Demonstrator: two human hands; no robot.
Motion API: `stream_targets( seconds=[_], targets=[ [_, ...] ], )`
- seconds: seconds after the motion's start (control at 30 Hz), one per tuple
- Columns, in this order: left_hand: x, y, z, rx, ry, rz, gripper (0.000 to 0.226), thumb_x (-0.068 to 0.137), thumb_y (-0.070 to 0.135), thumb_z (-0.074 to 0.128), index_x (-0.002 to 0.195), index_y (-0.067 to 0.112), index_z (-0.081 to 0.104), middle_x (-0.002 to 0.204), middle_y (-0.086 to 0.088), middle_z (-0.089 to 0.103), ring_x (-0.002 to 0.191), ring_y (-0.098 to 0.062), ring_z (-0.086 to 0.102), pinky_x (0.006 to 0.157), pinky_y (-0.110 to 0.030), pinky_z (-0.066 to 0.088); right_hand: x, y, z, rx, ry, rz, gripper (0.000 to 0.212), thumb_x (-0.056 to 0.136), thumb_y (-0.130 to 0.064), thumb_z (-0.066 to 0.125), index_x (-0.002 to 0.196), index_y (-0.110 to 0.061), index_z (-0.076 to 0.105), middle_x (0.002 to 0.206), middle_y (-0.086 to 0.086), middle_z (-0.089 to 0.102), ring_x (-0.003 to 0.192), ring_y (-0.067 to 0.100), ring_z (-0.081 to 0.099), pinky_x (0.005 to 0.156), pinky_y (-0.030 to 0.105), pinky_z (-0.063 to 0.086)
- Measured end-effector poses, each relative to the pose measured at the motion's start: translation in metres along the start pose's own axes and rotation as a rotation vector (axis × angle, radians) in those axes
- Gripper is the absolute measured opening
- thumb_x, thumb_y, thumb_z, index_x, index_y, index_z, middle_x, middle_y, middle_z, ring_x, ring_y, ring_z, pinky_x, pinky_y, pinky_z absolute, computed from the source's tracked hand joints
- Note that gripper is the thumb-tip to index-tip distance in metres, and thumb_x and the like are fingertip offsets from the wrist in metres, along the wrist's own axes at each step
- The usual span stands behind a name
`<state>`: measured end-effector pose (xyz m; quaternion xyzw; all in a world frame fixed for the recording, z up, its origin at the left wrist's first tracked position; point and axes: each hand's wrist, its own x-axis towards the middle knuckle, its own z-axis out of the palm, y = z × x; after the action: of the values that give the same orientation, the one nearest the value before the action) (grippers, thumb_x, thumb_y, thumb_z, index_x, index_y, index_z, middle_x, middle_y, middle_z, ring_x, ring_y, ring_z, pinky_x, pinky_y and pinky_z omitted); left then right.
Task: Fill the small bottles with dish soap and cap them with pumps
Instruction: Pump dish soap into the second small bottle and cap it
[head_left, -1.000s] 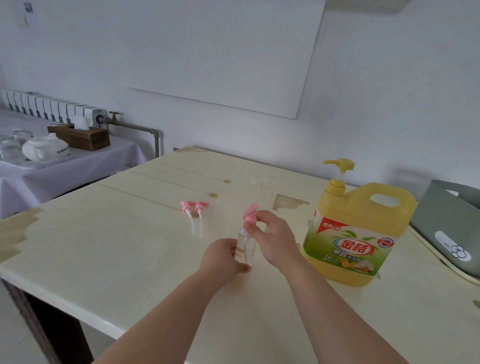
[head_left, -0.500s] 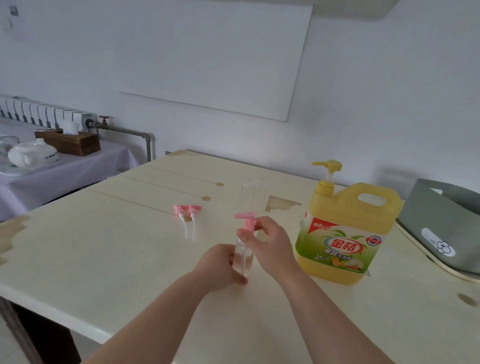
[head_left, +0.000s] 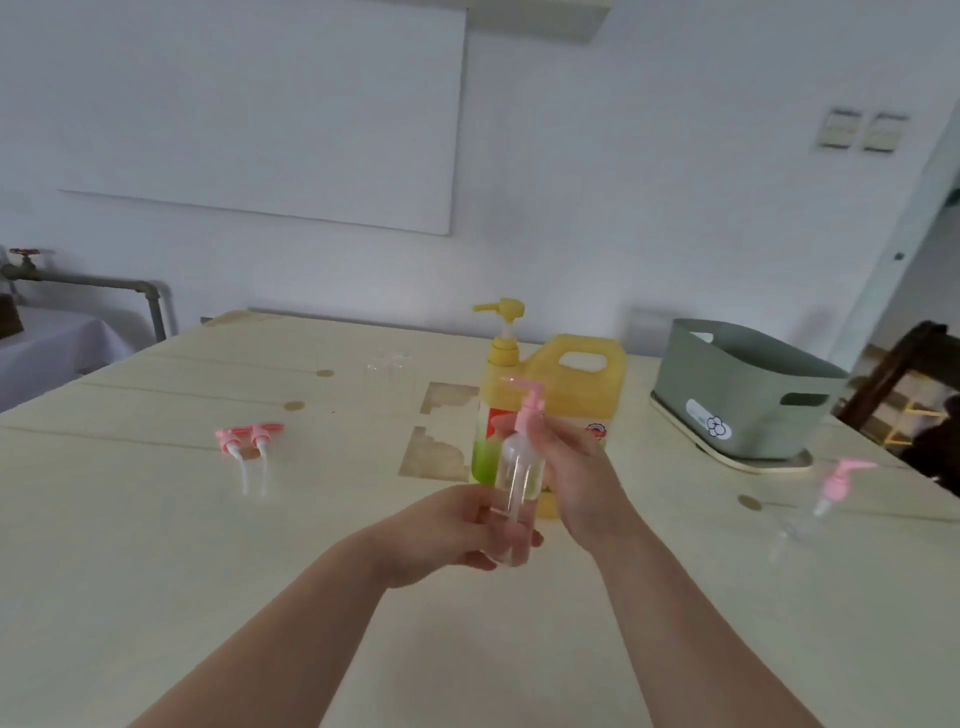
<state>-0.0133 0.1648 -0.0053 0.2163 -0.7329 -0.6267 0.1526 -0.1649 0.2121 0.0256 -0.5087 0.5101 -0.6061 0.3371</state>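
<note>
A small clear bottle (head_left: 517, 480) with a pink pump (head_left: 530, 408) on its neck is held upright above the table. My left hand (head_left: 447, 530) grips its lower body. My right hand (head_left: 576, 467) wraps its upper part and neck, just under the pump. Behind them stands the yellow dish soap jug (head_left: 576, 384) with its yellow pump. Two loose pink pumps (head_left: 249, 439) lie on the table to the left. Another clear bottle with a pink pump (head_left: 826, 499) stands at the right. Clear empty bottles (head_left: 387, 364) stand faintly at the back.
A grey-green plastic basket (head_left: 743, 395) sits on a tray at the back right of the pale wooden table (head_left: 156, 545). A dark chair (head_left: 893, 374) is at the far right. A cloth-covered side table (head_left: 47, 338) and a pipe are at the left.
The camera has swung right, bringing the capped bottle at the right into view. The held bottle has risen off the table, and the pump sits lower on its neck.
</note>
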Motion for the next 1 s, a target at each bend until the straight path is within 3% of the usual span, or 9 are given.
stream_targets(
  seconds=[0.17, 0.33, 0.43, 0.57, 0.7, 0.8, 0.87, 0.93, 1.0],
  targets=[
    [0.021, 0.012, 0.041, 0.057, -0.078, 0.039, 0.011, 0.090, 0.033, 0.055, 0.097, 0.025, 0.057, 0.090, 0.014, 0.065, 0.086, -0.002, 0.059, 0.081, -0.023, 0.046, -0.020, -0.011, -0.039, 0.160, 0.142, 0.032, 0.037, 0.081, -0.041, 0.060, 0.086, -0.007, 0.075, 0.097, 0.013, 0.073, 0.095, 0.029, 0.068, 0.091, 0.044, 0.052],
    [0.048, 0.009, 0.085, 0.242, 0.026, 0.109, 0.017, 0.083, 0.038, 0.053, 0.091, 0.023, 0.051, 0.079, 0.014, 0.056, 0.078, -0.005, 0.054, 0.086, -0.031, 0.046, -0.036, -0.014, -0.069, 0.024, 0.359, -0.060, 0.032, 0.091, -0.028, 0.061, 0.072, -0.004, 0.070, 0.075, 0.009, 0.069, 0.071, 0.016, 0.062, 0.068, 0.019, 0.049],
    [0.060, 0.005, 0.106, 0.349, 0.131, 0.155, 0.007, 0.094, 0.031, 0.049, 0.093, 0.024, 0.048, 0.080, 0.013, 0.057, 0.080, -0.005, 0.056, 0.092, -0.036, 0.049, -0.043, -0.012, -0.085, -0.096, 0.433, -0.116, 0.036, 0.094, -0.023, 0.060, 0.074, 0.006, 0.066, 0.071, 0.024, 0.061, 0.064, 0.011, 0.050, 0.054, 0.016, 0.038],
    [0.071, 0.009, 0.132, 0.538, 0.218, 0.213, 0.014, 0.097, 0.033, 0.044, 0.091, 0.020, 0.042, 0.082, 0.011, 0.055, 0.076, -0.007, 0.052, 0.082, -0.031, 0.046, -0.052, -0.003, -0.107, -0.162, 0.506, -0.111, 0.032, 0.094, -0.023, 0.060, 0.065, -0.011, 0.068, 0.064, 0.001, 0.063, 0.060, 0.007, 0.052, 0.059, 0.019, 0.040],
    [0.094, 0.014, 0.146, 0.628, 0.154, 0.141, 0.029, 0.092, 0.040, 0.053, 0.110, 0.018, 0.046, 0.108, 0.003, 0.061, 0.098, -0.015, 0.058, 0.090, -0.037, 0.047, -0.061, -0.003, -0.136, -0.116, 0.483, -0.067, 0.025, 0.094, -0.026, 0.060, 0.072, -0.022, 0.072, 0.073, -0.009, 0.070, 0.073, 0.007, 0.062, 0.075, 0.022, 0.049],
    [0.118, 0.021, 0.155, 0.574, 0.078, 0.070, 0.076, 0.082, 0.049, 0.066, 0.143, 0.027, 0.026, 0.139, 0.010, 0.045, 0.126, -0.010, 0.046, 0.099, -0.025, 0.039, -0.068, -0.005, -0.177, -0.099, 0.541, -0.044, 0.024, 0.094, -0.027, 0.059, 0.076, -0.018, 0.073, 0.081, 0.001, 0.069, 0.078, 0.018, 0.064, 0.083, 0.045, 0.057],
    [0.134, 0.023, 0.162, 0.547, 0.093, 0.074, 0.093, 0.078, 0.046, 0.072, 0.149, 0.028, 0.015, 0.148, 0.010, 0.035, 0.132, -0.009, 0.040, 0.105, -0.025, 0.035, -0.073, -0.003, -0.206, -0.200, 0.597, -0.061, 0.038, 0.092, -0.041, 0.059, 0.076, -0.008, 0.069, 0.078, 0.014, 0.065, 0.076, 0.032, 0.062, 0.082, 0.056, 0.054],
    [0.154, 0.025, 0.172, 0.532, 0.130, 0.079, 0.090, 0.079, 0.044, 0.072, 0.149, 0.030, 0.016, 0.148, 0.010, 0.036, 0.133, -0.009, 0.039, 0.109, -0.029, 0.033, -0.077, 0.000, -0.233, -0.305, 0.629, -0.066, 0.052, 0.088, -0.051, 0.056, 0.080, -0.001, 0.063, 0.080, 0.022, 0.061, 0.079, 0.041, 0.059, 0.079, 0.047, 0.054],
    [0.171, 0.026, 0.186, 0.560, 0.146, 0.072, 0.085, 0.081, 0.045, 0.069, 0.148, 0.030, 0.020, 0.147, 0.010, 0.039, 0.133, -0.009, 0.039, 0.109, -0.029, 0.032, -0.081, 0.004, -0.256, -0.364, 0.656, -0.067, 0.051, 0.093, -0.047, 0.054, 0.084, 0.003, 0.062, 0.075, 0.021, 0.057, 0.069, 0.028, 0.054, 0.067, 0.031, 0.039]
  ],
)
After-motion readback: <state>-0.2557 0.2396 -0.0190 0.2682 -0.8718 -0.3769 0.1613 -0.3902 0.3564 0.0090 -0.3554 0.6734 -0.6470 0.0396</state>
